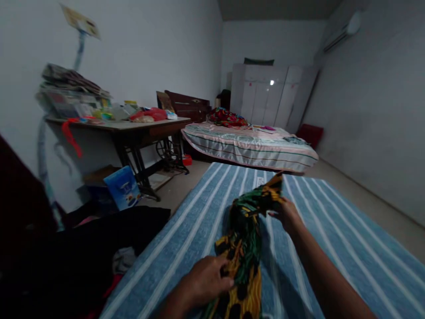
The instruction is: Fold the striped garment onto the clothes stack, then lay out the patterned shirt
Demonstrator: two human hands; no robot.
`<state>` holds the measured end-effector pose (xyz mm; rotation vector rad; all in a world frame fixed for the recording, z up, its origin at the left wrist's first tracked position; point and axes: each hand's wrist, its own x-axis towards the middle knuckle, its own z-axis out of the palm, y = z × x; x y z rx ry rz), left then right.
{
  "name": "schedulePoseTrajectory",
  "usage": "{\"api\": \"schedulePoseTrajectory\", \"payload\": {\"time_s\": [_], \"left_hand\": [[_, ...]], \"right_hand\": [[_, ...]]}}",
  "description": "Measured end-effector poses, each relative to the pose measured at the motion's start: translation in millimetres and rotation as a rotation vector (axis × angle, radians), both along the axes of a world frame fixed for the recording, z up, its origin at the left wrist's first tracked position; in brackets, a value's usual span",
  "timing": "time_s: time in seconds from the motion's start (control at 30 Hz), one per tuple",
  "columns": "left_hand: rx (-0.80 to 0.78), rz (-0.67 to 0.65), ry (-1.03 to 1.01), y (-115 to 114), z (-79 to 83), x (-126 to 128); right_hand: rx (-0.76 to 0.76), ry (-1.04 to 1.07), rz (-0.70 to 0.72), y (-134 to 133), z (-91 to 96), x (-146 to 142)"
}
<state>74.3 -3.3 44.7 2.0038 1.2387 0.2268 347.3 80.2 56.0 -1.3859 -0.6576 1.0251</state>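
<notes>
Pinching one end of a yellow-and-green patterned cloth (247, 235) at the frame's lower center, the right hand (288, 215) holds it above a blue-striped mattress (186, 235); the left hand (208, 278) touches the cloth, its grip unclear.

A cloth (245, 239) lies lengthwise on the near bed (186, 230), with the left hand (208, 279) at its nearer part and the right hand (286, 215) at its far end. Behind this bed stands the far bed (259, 146), and behind that the wardrobe (262, 99); to the left stands the bench (137, 126), a box (122, 188) low beside its legs.
</notes>
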Motion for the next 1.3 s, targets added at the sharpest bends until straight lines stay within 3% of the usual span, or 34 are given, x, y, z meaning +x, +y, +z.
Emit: {"api": "schedulePoseTrajectory", "payload": {"time_s": [0.13, 0.27, 0.43, 0.57, 0.8, 0.93, 1.07, 1.17, 1.3], "left_hand": [[0.043, -0.058, 0.132, 4.0, -7.2, 10.6], [0.174, 0.010, 0.172, 14.8, -3.5, 28.9], [0.340, 0.222, 0.037, 25.0, -14.5, 52.8], [0.443, 0.185, 0.020, 39.8, -20.8, 70.5], [0.646, 0.141, -0.050, 95.9, -18.6, 114.8], [0.397, 0.335, -0.340, 123.1, -21.9, 131.6], [0.218, 0.464, -0.518, 134.5, -27.6, 129.0], [0.049, 0.515, -0.700, 128.8, -21.8, 118.8], [-0.210, 0.528, -1.028, 105.4, -0.7, 103.8]], "right_hand": [[-0.085, 0.077, -0.047, -43.8, -69.0, 29.3], [0.031, 0.109, -0.029, -69.0, -104.6, 32.1], [0.183, -0.190, 0.035, -73.3, -116.3, 26.4], [0.204, -0.360, 0.031, -73.7, -119.2, 25.2], [0.198, -0.371, 0.064, -71.9, -119.7, 27.9], [0.195, -0.333, 0.066, -71.2, -120.5, 28.1], [0.202, -0.313, 0.065, -69.9, -122.1, 28.9], [0.201, -0.315, 0.070, -67.9, -123.7, 29.7], [0.183, -0.348, 0.063, -66.2, -124.8, 29.6]]}}
